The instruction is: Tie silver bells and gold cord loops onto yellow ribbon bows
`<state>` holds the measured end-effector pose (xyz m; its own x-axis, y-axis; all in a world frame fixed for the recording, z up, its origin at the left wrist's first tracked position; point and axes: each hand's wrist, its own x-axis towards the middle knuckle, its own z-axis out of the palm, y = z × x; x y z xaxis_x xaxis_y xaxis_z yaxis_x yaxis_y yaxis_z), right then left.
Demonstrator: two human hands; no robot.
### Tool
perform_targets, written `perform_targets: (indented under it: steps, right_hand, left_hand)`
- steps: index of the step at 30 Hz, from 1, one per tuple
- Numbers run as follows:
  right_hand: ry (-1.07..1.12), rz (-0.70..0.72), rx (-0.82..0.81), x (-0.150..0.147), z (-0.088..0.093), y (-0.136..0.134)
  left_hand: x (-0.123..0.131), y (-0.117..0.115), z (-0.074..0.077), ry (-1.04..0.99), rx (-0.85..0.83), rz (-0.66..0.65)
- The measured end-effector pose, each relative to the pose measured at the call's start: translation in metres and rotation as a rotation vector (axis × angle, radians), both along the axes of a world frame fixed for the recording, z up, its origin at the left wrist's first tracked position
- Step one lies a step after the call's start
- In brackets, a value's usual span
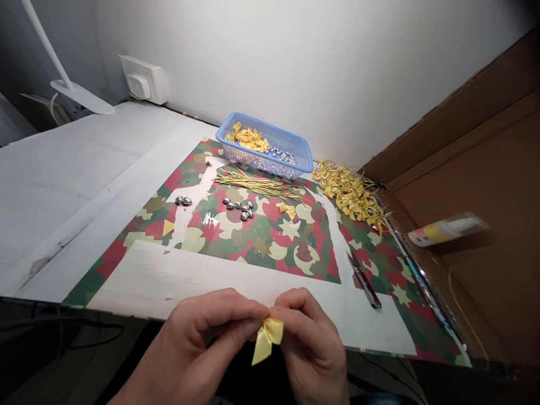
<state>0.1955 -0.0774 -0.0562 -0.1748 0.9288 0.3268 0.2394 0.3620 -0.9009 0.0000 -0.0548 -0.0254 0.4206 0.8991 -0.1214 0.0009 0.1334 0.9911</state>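
My left hand (202, 337) and my right hand (310, 337) meet at the near edge of the table, fingers pinched together on a small yellow ribbon bow (267, 337). The bow's loop and tail hang down between the two hands. On the patterned wrapping paper (253, 242) beyond lie a single yellow bow (288, 210), a cluster of silver beads (240, 207), two more silver beads (183, 200) and a bundle of gold threads (253, 183).
A blue basket (265, 147) with yellow bows and silver beads stands at the back. A pile of finished yellow bows (352, 194) lies at its right. Red-handled scissors (363, 279) lie near the right. A glue tube (447, 229) rests in a cardboard box (485, 185). A white lamp (63, 73) stands far left.
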Motion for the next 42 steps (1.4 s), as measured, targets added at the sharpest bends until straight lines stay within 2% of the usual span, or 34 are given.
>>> perform_targets:
  steps: [9,17,27,31,35,42]
  right_hand:
    - [-0.058,0.016,-0.044,0.003,0.003,0.0]
    - [-0.116,0.015,-0.047,0.001,0.003,0.002]
    - [-0.084,0.005,-0.053,0.001,0.001,0.001]
    - [-0.051,0.006,-0.039,0.001,0.001,0.002]
    - [-0.059,0.022,-0.036,0.002,0.004,0.003]
    - [-0.119,0.043,-0.05,0.003,0.005,0.002]
  left_hand:
    - [-0.004,0.0,0.0,-0.031,-0.006,-0.001]
    - [-0.003,0.0,-0.001,0.013,0.131,0.007]
    - [-0.002,-0.001,0.0,0.018,0.163,-0.001]
    - [-0.001,0.0,0.003,0.003,0.052,-0.006]
    - [0.001,-0.001,0.008,-0.039,-0.088,0.044]
    - [0.001,-0.003,0.008,-0.048,-0.072,0.083]
